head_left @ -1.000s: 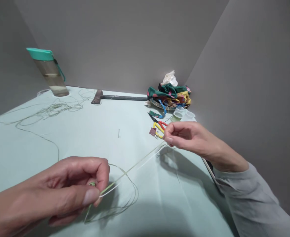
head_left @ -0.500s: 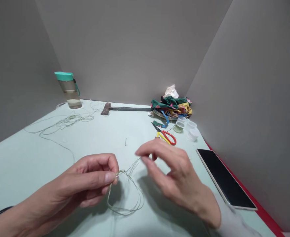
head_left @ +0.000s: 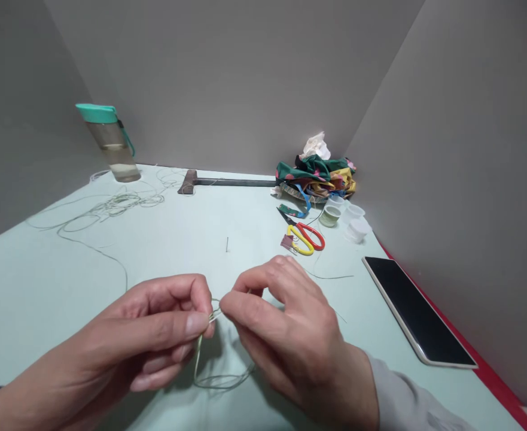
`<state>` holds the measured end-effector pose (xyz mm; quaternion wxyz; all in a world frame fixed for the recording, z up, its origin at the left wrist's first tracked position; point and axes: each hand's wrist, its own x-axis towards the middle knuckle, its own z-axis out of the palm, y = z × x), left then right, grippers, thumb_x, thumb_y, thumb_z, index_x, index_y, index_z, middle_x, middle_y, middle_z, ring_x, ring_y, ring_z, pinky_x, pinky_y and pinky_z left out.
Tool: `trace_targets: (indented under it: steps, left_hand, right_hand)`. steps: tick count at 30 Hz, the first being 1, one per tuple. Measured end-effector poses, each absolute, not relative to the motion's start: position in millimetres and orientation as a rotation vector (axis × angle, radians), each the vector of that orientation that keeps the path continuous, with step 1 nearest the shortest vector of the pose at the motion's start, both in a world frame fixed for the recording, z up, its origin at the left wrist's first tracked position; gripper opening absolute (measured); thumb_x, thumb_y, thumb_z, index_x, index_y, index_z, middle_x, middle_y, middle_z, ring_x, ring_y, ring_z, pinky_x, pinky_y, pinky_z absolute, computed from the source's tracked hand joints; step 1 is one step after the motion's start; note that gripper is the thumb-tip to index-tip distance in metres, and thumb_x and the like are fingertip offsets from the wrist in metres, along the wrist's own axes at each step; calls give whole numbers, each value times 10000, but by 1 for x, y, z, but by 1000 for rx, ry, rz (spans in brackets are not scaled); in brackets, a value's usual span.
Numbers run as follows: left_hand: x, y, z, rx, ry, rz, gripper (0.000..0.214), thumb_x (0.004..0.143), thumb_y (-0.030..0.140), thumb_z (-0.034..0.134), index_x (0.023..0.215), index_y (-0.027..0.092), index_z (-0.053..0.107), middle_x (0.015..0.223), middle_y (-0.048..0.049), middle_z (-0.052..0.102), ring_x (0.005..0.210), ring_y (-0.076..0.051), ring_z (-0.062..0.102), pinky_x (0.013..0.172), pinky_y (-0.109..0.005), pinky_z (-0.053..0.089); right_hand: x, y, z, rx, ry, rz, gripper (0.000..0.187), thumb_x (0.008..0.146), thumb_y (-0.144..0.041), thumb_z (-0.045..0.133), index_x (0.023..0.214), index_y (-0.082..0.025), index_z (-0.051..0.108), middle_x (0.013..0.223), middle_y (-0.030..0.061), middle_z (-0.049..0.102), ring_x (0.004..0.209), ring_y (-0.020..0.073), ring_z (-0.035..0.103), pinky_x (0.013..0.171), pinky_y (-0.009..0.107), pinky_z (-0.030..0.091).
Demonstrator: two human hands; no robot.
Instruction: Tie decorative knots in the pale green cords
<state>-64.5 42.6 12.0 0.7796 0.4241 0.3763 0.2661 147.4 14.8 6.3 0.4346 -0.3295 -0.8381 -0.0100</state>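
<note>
Right hand [head_left: 290, 338] moved nearer left hand [head_left: 155, 329], left grip pinching partly hidden green cord [head_left: 197, 358], right grip obscured, cannot tell its state

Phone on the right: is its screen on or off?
Off, it seems: the phone's screen is plain black, nothing lit. Asleep or powered down, I cannot tell.

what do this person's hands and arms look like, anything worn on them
No gloves or rings show on the left hand or right hand. A creased light grey sleeve ends at the right wrist; no sleeve shows on the left forearm.
</note>
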Motion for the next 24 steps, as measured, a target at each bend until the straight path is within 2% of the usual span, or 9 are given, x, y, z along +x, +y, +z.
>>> trace_targets:
  steps: [4, 8, 11, 15, 18, 20, 24]
  left_hand:
    - [-57, 46, 17, 901, 836, 588, 342, 739, 510, 867, 771, 215, 699, 565, 41, 447, 501, -130, 372, 425, -245, 342]
    - [-58, 47, 20, 874, 854, 616, 342, 755, 517, 866, 770, 214, 707, 557, 36, 454, 496, -131, 372, 426, -248, 339]
    - [-65, 43, 15, 850, 883, 660, 321, 788, 484, 875, 746, 203, 724, 564, 36, 456, 493, -111, 321, 426, -235, 306]
    - [-70, 37, 7, 804, 894, 691, 312, 808, 456, 905, 734, 194, 752, 559, 52, 444, 496, -78, 254, 454, -205, 291]
    - [-66, 38, 7, 802, 883, 654, 326, 786, 502, 884, 734, 216, 736, 520, 43, 437, 479, -116, 328, 445, -245, 339]
    - [-60, 41, 10, 802, 875, 637, 335, 757, 528, 875, 739, 232, 720, 508, 36, 434, 487, -152, 394, 443, -271, 372]
    - [-57, 45, 13, 805, 873, 626, 346, 736, 547, 870, 766, 236, 721, 507, 31, 439, 507, -174, 446, 452, -279, 405]
  right_hand:
    - [154, 14, 5, -832, -2126, -180, 263, 969, -46, 521, 1015, -131, 766, 943, 61, 759, 810, 184, 564, 727, 375, 414]
    - [150, 14, -1, -890, -2153, -254, 239, 957, -45, 517, 949, -127, 742, 860, 59, 729, 749, 192, 538, 695, 388, 385]
    - [142, 9, -2, -1005, -1994, 10, 151, 959, -58, 579, 933, -144, 701, 861, 47, 716, 762, 174, 590, 744, 353, 456]
    - [132, 3, -2, -1021, -1855, 598, 14, 962, -196, 708, 951, -194, 699, 844, -4, 750, 754, 129, 669, 766, 246, 529]
    - [128, 6, -4, -935, -1829, 899, 147, 978, -277, 705, 843, -220, 701, 814, -10, 781, 740, 131, 686, 745, 233, 539]
    - [129, 8, -3, -914, -1777, 1011, 228, 989, -262, 679, 763, -230, 674, 770, -21, 763, 726, 128, 674, 730, 232, 522]
    - [134, 5, 8, -1007, -1683, 1118, 180, 939, -206, 694, 763, -234, 676, 767, -38, 709, 746, 122, 640, 775, 237, 499]
